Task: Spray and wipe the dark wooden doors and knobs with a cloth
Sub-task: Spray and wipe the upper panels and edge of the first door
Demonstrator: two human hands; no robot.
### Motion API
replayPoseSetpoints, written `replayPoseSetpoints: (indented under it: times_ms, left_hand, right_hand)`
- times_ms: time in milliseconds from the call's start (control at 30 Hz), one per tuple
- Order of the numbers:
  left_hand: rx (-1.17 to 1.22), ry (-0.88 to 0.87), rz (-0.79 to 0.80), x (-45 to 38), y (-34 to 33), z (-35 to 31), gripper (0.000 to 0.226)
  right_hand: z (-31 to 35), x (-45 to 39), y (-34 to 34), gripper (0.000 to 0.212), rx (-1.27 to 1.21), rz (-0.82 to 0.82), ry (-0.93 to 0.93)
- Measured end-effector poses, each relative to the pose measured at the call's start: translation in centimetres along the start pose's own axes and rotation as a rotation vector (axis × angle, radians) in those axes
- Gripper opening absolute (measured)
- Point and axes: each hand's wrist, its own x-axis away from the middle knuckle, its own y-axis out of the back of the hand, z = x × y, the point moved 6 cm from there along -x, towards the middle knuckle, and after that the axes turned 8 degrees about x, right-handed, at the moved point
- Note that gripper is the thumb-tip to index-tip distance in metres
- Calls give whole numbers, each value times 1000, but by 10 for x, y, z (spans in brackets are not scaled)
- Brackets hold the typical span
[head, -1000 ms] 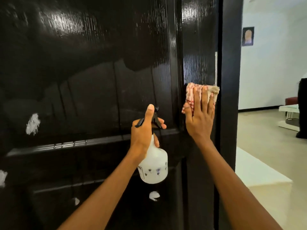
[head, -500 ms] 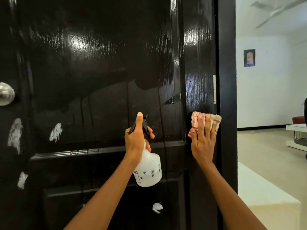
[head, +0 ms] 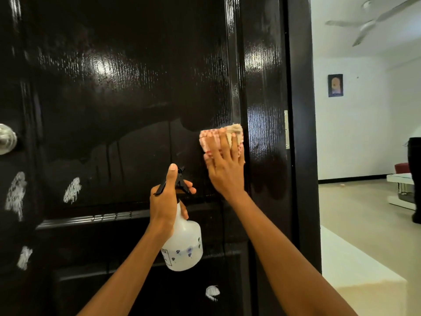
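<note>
A glossy dark wooden door (head: 127, 92) fills most of the view, wet in its upper panel with drip lines running down. My right hand (head: 225, 172) presses a folded pink-and-white cloth (head: 215, 137) flat against the panel's right side, fingers straight. Lower, my left hand (head: 168, 201) grips the neck of a white spray bottle (head: 185, 249) with a black trigger head, thumb up, held just in front of the door. A round metal knob (head: 6, 139) shows at the far left edge.
White scuff patches (head: 73, 190) mark the door's left and lower parts. A metal hinge (head: 286, 130) sits on the door's right edge by the frame. Through the doorway are a pale floor, a low white table (head: 401, 190), a wall picture (head: 335, 85) and a ceiling fan.
My right hand has slid the cloth leftward from the door's right stile onto the central panel. The bottle hand has stayed roughly in place. The camera has tilted up.
</note>
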Motion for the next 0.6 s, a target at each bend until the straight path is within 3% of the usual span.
replayPoseSetpoints:
  times_ms: [67,167,233,367,600]
  left_hand:
    - [-5,-7,2,-1,2,-1,72]
    - [-10,-5,10,-2,-1,-3,72]
    - [-26,-5,24,-1,-5,-4,72]
    - [-32,-12,58,-6,-12,-11,72]
    - [-37,-76,66,-22,-18,-35,73]
  right_hand:
    - [10,5,-4,59,24,24,78]
    - [1,33,-4,59,116,29,378]
    - [-23,47,-1,59,191,30,433]
    - [-89,16,16,66,188,108,26]
    - [-64,-78,21,66,93,148,-172]
